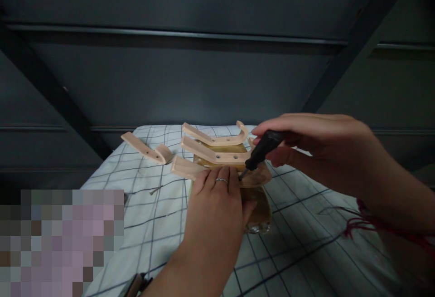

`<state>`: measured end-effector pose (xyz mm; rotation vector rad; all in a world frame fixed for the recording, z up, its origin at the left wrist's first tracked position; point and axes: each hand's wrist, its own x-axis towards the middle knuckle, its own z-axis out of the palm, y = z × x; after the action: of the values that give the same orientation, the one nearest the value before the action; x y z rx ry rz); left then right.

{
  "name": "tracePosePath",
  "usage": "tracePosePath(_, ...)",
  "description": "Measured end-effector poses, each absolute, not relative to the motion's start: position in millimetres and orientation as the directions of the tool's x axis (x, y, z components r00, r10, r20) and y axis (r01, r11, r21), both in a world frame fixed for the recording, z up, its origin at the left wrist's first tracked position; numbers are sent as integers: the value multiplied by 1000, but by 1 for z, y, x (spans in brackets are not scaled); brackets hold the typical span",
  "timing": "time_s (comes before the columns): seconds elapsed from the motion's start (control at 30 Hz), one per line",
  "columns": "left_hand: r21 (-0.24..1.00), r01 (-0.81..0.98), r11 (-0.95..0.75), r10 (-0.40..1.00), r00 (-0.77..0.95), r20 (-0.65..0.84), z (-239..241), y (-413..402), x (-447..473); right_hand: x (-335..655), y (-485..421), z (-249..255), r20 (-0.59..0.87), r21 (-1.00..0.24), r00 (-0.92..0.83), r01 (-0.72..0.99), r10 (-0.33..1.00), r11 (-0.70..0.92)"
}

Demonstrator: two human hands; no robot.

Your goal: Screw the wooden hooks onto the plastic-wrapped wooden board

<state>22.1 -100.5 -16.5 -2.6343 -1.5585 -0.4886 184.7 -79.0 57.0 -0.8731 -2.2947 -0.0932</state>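
Note:
My left hand (215, 197), a ring on one finger, grips the nearest pale wooden hook (185, 168), with its fingers laid over the hook's middle. This hook lies across a brown block wrapped in clear plastic (260, 206). My right hand (316, 140) is closed round the black handle of a screwdriver (267, 147). Tilted, the screwdriver has its tip down at the held hook, just right of my left fingers; the contact point is too small to make out. Behind it, a second wooden hook (226, 157) with two holes lies on the block.
A third wooden hook (217, 140) lies at the block's far end, and another wooden hook (146, 150) lies apart on the left. Beneath everything is a white checked cloth (288, 251). Dark panels (204, 79) stand behind. A dark object (136, 284) shows at the bottom edge.

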Motion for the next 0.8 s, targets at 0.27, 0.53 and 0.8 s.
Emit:
tracePosePath(0.27, 123, 867, -484, 855, 437, 280, -15, -101, 23, 168, -84, 49, 694, -203, -388, 703, 607, 681)
tracePosePath(0.53, 125, 857, -499, 844, 449, 294, -16, -101, 22, 169, -76, 43, 688, -242, -412, 646, 598, 724)
tracePosePath(0.8, 100, 860, -500, 837, 450, 312, -16, -101, 22, 182, -77, 53, 630, -89, -549, 652, 550, 753)
